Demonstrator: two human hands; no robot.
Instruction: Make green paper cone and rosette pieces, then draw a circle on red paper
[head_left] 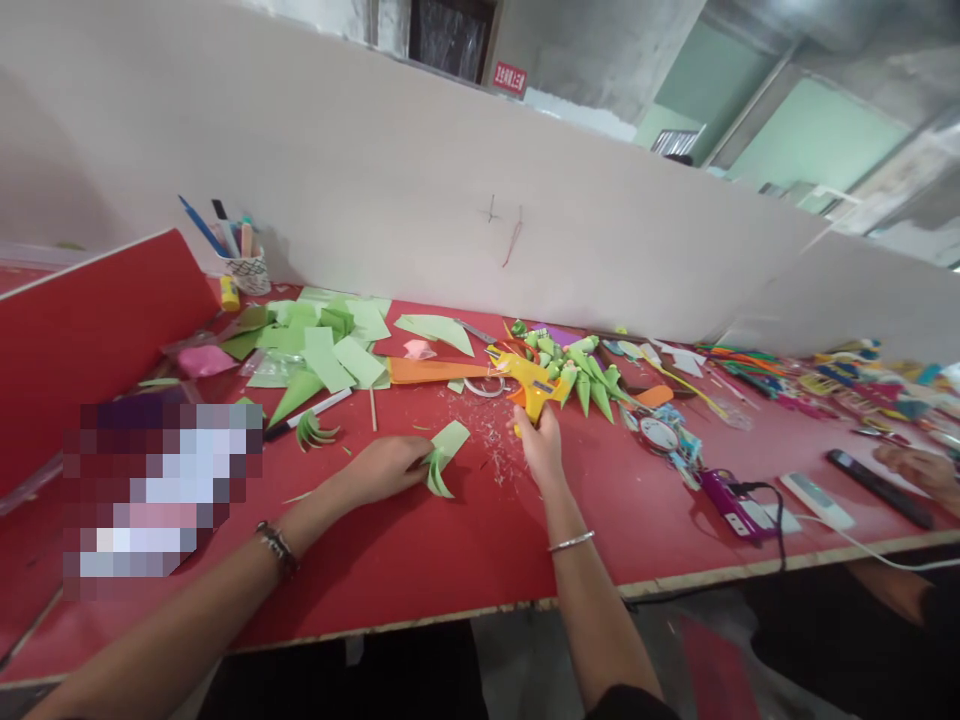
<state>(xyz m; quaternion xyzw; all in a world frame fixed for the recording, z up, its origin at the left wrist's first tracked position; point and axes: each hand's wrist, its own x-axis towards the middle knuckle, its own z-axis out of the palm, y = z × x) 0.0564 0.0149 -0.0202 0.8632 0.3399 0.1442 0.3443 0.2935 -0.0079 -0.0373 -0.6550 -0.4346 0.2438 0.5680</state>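
Observation:
My left hand [390,468] is closed on a light green paper piece [451,443], a flat strip with curled, fringed ends hanging below the fingers. In my right hand [541,450] is a yellow hot glue gun [531,380], gripped by its handle, its nozzle turned to the left. Just beyond the gun lies a bunch of green folded paper leaves [589,372]. A curled green paper piece [315,430] rests on the red table left of my left hand. Whitish scraps and strands [491,435] are scattered between the two hands.
Green paper sheets [322,340] pile up at the back left, near a pen cup [247,268]. To the right lie a purple power strip [739,505], a white device [817,498] and a black remote-like object [877,488]. Another person's hand [919,470] is at the far right. A white partition [420,190] stands behind.

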